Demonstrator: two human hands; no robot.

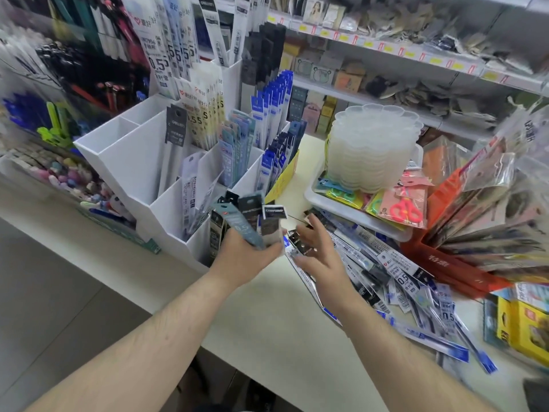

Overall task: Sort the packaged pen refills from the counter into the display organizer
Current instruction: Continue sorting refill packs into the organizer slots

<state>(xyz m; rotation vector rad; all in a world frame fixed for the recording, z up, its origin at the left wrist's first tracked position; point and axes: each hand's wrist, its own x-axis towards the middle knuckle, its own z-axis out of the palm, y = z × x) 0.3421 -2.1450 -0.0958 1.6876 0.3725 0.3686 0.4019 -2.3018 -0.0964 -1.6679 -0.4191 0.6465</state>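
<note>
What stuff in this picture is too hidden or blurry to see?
Head view only:
- Bottoms of the packs in the left hand: covered by its fingers.
- Lower refills in the counter pile: buried under others; the right hand covers some.
- Shelf goods: blurred.
- Yellow box: cut off by the right edge.

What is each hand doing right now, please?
Left hand: holding a bunch of refill packs.
Right hand: open, fingers spread over the refill pile on the counter.

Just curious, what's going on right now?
Left hand grips refill bundle. Right hand open over counter pile. Organizer unobstructed.
</note>
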